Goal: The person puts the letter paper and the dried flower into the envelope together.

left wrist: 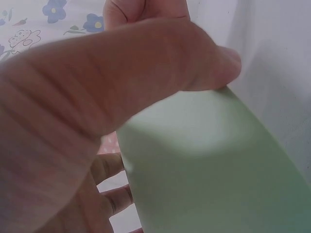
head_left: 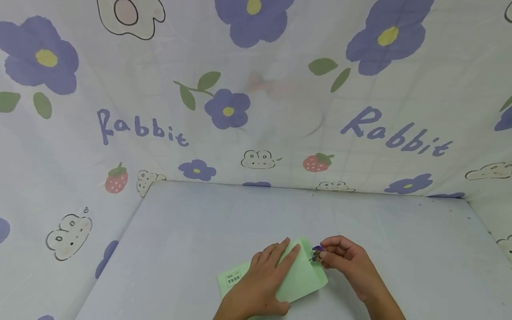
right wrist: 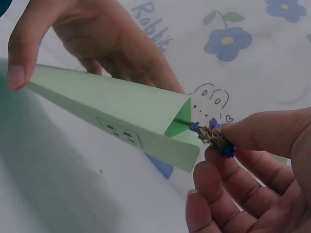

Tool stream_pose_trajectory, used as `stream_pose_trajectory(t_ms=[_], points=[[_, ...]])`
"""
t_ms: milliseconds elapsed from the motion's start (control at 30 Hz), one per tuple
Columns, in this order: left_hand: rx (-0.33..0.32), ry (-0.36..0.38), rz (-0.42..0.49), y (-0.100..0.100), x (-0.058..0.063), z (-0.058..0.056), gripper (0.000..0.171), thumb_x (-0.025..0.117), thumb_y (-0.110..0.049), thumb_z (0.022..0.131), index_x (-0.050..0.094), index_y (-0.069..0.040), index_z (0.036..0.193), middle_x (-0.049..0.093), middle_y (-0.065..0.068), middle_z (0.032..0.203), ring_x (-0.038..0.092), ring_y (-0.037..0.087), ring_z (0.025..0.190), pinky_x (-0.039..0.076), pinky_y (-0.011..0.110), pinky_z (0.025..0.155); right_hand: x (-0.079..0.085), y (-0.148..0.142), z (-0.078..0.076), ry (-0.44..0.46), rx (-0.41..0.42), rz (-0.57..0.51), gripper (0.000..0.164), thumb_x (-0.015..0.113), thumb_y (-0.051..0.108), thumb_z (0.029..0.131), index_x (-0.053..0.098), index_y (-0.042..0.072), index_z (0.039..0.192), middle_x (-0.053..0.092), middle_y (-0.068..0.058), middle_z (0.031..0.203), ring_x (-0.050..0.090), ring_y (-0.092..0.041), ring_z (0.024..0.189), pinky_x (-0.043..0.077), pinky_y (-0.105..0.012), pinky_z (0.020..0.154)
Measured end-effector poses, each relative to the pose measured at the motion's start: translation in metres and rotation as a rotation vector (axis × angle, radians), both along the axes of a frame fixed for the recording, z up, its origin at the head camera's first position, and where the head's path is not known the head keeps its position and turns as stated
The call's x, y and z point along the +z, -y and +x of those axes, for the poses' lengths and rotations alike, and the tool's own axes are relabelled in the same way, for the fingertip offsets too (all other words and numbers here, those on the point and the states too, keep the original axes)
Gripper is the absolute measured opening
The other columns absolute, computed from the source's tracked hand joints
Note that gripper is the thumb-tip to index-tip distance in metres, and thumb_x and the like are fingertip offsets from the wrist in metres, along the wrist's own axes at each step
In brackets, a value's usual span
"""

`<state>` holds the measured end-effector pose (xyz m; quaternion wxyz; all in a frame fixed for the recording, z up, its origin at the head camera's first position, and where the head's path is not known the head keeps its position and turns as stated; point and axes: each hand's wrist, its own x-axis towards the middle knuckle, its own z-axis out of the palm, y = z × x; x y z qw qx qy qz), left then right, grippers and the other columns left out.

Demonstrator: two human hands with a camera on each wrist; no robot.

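My left hand (head_left: 262, 282) lies across a light green paper envelope (head_left: 302, 278) and grips it by its two long edges, thumb on the near one and fingers on the far one. In the right wrist view the squeezed envelope (right wrist: 107, 99) bows so that its mouth gapes. My right hand (head_left: 354, 266) pinches a small dried purple flower (right wrist: 217, 138) between thumb and fingers. The flower's thin stem (right wrist: 182, 121) reaches into the envelope's mouth, while its head stays outside. In the left wrist view the green paper (left wrist: 209, 150) hides the flower.
Around the hands spreads a pale table surface (head_left: 192, 222). A cloth backdrop (head_left: 280, 129) printed with purple flowers, strawberries and the word Rabbit rises behind and at the sides. Printed characters in a small box (head_left: 233, 279) mark the envelope's left end.
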<state>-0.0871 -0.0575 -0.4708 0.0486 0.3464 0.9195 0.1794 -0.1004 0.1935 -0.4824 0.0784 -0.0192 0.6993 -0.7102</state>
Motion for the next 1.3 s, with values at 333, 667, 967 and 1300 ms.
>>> stream_pose_trajectory(t_ms=[333,667,967,1300], points=[[-0.005,-0.007,-0.01,-0.001,0.0,0.001,0.123,0.087,-0.038,0.071,0.006,-0.023,0.163,0.012,0.004,0.166,0.025,0.025,0.145,0.033,0.051,0.108,0.002,0.007,0.003,-0.017,0.022,0.146,0.019,0.073,0.011,0.092,0.069,-0.002,0.105,0.069,-0.012,0.088,0.051,-0.011,0.057,0.046,-0.027,0.051],[-0.031,-0.022,-0.008,-0.002,0.0,0.002,0.121,0.086,-0.036,0.073,0.008,-0.022,0.163,0.016,0.004,0.165,0.026,0.023,0.145,0.035,0.05,0.106,-0.002,0.007,0.004,-0.063,0.149,0.259,0.019,0.071,0.013,0.094,0.074,0.002,0.109,0.071,-0.012,0.104,0.052,-0.011,0.05,0.044,-0.029,0.043],[-0.027,-0.004,-0.008,-0.003,0.0,0.002,0.12,0.087,-0.035,0.071,0.01,-0.024,0.163,0.017,0.003,0.165,0.026,0.022,0.145,0.034,0.049,0.108,-0.007,0.005,0.003,-0.194,0.484,0.197,0.025,0.057,-0.003,0.097,0.069,-0.002,0.119,0.07,-0.014,0.1,0.052,-0.03,0.04,0.045,-0.029,0.04],[-0.013,-0.009,-0.014,-0.004,-0.006,0.0,0.121,0.087,-0.037,0.071,0.011,-0.022,0.163,0.019,0.006,0.164,0.027,0.023,0.144,0.035,0.05,0.107,-0.006,-0.002,0.002,-0.171,0.374,0.257,0.022,0.061,0.009,0.1,0.07,0.003,0.12,0.071,-0.013,0.109,0.062,-0.026,0.048,0.046,-0.03,0.04]])
